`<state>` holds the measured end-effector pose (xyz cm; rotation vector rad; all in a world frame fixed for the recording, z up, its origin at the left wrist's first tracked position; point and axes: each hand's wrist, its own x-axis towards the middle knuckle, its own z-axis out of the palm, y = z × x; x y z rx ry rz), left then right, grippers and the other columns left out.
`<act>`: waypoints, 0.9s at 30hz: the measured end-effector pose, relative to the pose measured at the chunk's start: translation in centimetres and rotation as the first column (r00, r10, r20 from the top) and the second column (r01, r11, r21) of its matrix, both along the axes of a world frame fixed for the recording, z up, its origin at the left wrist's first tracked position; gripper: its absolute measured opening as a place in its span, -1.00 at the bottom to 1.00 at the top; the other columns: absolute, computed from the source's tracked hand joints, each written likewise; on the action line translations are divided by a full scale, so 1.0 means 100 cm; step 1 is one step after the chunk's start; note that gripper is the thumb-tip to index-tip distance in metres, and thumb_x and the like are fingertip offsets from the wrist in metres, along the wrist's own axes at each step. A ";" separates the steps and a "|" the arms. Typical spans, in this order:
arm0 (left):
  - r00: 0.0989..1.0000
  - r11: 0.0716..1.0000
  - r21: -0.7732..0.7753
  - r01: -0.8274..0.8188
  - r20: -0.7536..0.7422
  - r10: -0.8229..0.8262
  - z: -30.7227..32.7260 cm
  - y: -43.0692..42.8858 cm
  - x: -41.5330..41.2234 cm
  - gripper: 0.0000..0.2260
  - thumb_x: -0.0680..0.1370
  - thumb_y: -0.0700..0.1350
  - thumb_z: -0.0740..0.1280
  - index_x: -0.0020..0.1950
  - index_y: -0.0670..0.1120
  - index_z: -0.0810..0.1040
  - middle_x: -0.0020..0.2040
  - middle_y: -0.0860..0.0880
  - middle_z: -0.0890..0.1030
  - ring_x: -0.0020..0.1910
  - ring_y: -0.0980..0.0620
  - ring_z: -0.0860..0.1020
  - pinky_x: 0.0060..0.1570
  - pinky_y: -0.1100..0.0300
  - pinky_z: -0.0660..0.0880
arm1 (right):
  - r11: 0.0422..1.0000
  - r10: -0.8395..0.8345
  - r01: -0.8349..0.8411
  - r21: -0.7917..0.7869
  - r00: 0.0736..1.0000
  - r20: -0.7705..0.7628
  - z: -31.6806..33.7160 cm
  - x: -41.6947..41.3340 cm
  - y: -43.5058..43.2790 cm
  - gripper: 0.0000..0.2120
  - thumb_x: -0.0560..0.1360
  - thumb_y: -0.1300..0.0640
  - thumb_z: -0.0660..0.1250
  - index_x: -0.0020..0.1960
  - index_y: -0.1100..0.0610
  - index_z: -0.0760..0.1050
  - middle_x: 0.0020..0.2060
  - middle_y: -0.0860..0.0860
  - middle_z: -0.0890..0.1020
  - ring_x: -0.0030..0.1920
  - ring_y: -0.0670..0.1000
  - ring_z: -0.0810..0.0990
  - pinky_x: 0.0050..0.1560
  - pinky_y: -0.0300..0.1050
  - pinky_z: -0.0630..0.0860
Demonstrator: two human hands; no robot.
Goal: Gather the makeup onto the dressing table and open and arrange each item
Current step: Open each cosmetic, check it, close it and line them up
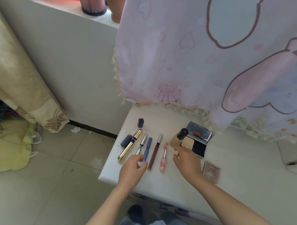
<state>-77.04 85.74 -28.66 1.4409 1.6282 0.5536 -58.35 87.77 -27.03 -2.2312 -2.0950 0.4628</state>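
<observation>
On the white dressing table (170,181) a row of makeup lies side by side: a navy lipstick (128,139) with its navy cap (140,122) apart, a gold tube (130,145), a silver wand (141,144), a blue tube (148,147), a dark red gloss tube (155,152) and a pink applicator (163,157). A beige foundation bottle (179,138) leans by an open black compact (198,141). My left hand (132,170) has relaxed fingers at the blue tube's near end. My right hand (187,161) hovers with loose fingers just below the bottle, holding nothing.
A closed pink compact (211,172) lies near the table's front edge, right of my right hand. A pink cartoon-print cloth (202,56) hangs over the table's back. A beige curtain (14,80) and a yellow cloth on the tiled floor (6,149) are at left.
</observation>
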 end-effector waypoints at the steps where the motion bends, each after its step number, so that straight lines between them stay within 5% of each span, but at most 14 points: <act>1: 1.000 1.000 0.000 0.006 0.006 -0.006 0.000 0.000 0.003 -0.75 0.55 -0.07 0.23 0.21 -0.06 0.48 0.12 0.00 0.52 -0.14 0.15 0.43 -0.16 0.37 0.37 | 1.000 -0.023 0.023 -0.005 1.000 0.017 0.000 0.008 -0.006 -0.68 0.55 0.14 0.16 0.29 0.13 0.42 0.12 0.07 0.58 0.13 0.06 0.51 -0.07 -0.12 0.45; 7: 0.993 0.993 0.040 0.115 0.009 -0.115 0.001 -0.002 0.034 -0.77 0.55 -0.04 0.23 0.18 -0.04 0.51 -0.02 0.08 0.50 -0.14 0.11 0.46 -0.17 0.31 0.39 | 0.983 -0.156 0.162 -0.087 0.985 0.071 -0.003 0.055 -0.030 -0.67 0.55 0.09 0.17 0.29 0.09 0.43 0.23 0.04 0.52 0.23 0.05 0.42 0.03 -0.16 0.35; 11: 0.986 0.986 0.038 0.164 0.014 -0.165 0.001 -0.006 0.052 -0.75 0.55 -0.05 0.23 0.21 -0.03 0.50 0.00 0.08 0.54 -0.21 0.19 0.45 -0.23 0.38 0.37 | 0.980 -0.119 0.128 -0.149 0.991 0.069 -0.012 0.063 -0.034 -0.63 0.53 0.07 0.20 0.34 0.06 0.38 0.27 0.05 0.49 0.24 0.08 0.42 0.21 -0.13 0.33; 17: 0.987 0.986 0.027 0.163 0.008 -0.163 0.004 -0.014 0.067 -0.75 0.55 -0.09 0.24 0.22 -0.04 0.48 0.00 0.06 0.52 -0.18 0.19 0.44 -0.24 0.47 0.33 | 0.980 0.015 0.006 -0.197 0.995 0.102 -0.017 0.067 -0.032 -0.66 0.53 0.18 0.18 0.30 0.09 0.40 0.25 0.07 0.48 0.21 0.09 0.45 0.13 -0.07 0.42; 22: 0.995 0.995 0.022 0.101 0.003 -0.101 0.011 -0.023 0.087 -0.75 0.54 -0.10 0.26 0.21 -0.06 0.48 -0.02 0.07 0.51 -0.16 0.15 0.45 -0.23 0.47 0.35 | 0.985 -0.146 0.122 -0.123 0.966 -0.213 0.003 0.077 -0.034 -0.68 0.50 0.12 0.29 0.23 0.14 0.46 0.15 0.06 0.54 0.11 0.04 0.50 0.10 -0.21 0.38; 27: 0.988 0.984 0.095 0.149 0.024 -0.152 0.032 -0.023 0.124 -0.67 0.48 -0.07 0.35 0.24 0.00 0.47 0.00 0.10 0.52 -0.19 0.20 0.45 -0.14 0.39 0.42 | 0.947 -0.321 0.243 -0.210 0.737 -0.594 0.060 0.111 -0.041 -0.70 0.39 0.13 0.43 0.11 0.11 0.54 -0.09 -0.01 0.56 -0.09 -0.05 0.51 -0.17 -0.39 0.42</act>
